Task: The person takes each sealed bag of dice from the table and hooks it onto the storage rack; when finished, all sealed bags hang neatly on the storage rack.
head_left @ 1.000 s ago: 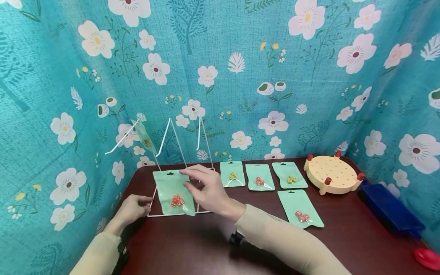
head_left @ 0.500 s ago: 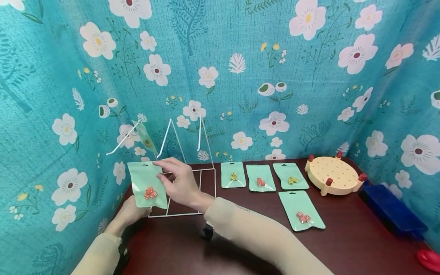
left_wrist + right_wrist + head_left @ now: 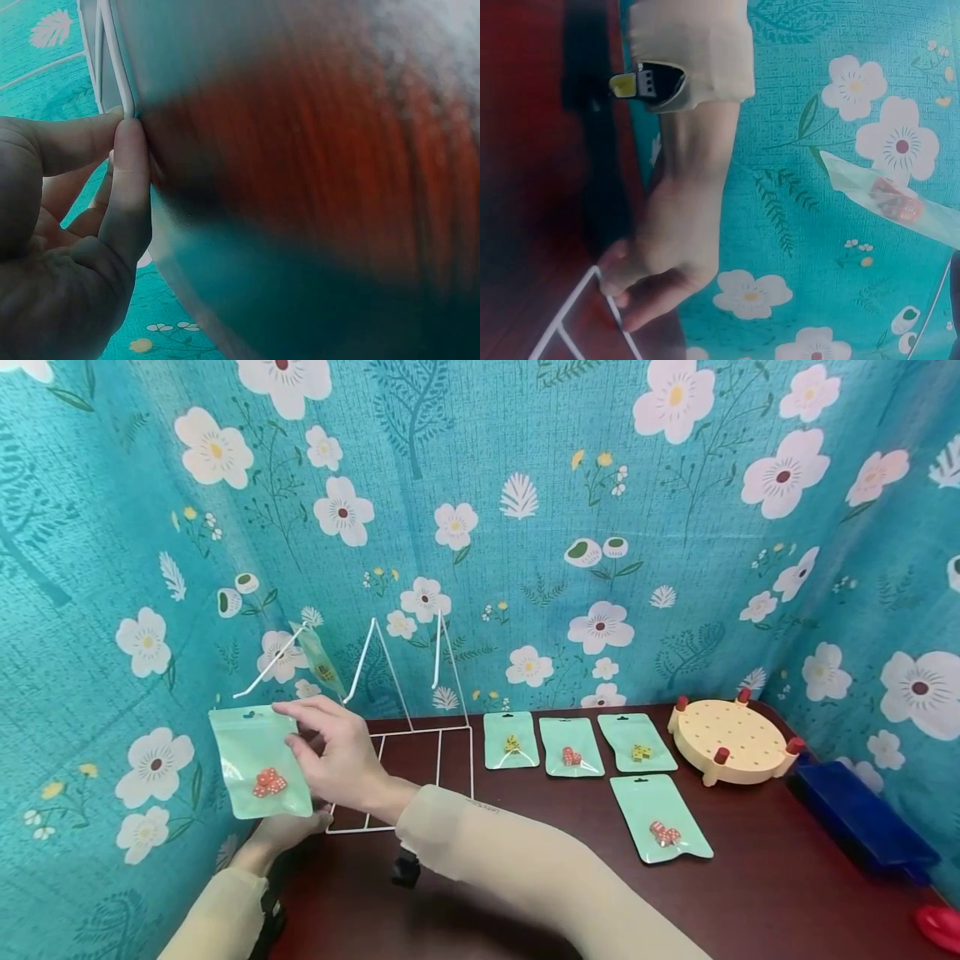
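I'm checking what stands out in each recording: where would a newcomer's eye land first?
Probably first on the teal floral curtain filling the background. Then on the mint-green pouch of red dice that the right hand pinches, left of the white wire rack. Further right on the dark table, four similar pouches lie near a round cream board.

Left hand [image 3: 686,232], beige fabric sleeve [image 3: 694,45], pinches white wire frame [image 3: 564,313] near corner. Pale-green film pouch [image 3: 855,182], blurred red dice [image 3: 900,204] inside, tilted, apart from hand. Turquoise flower-printed cloth [image 3: 802,244] behind; dark-red tabletop [image 3: 525,150] beneath frame.
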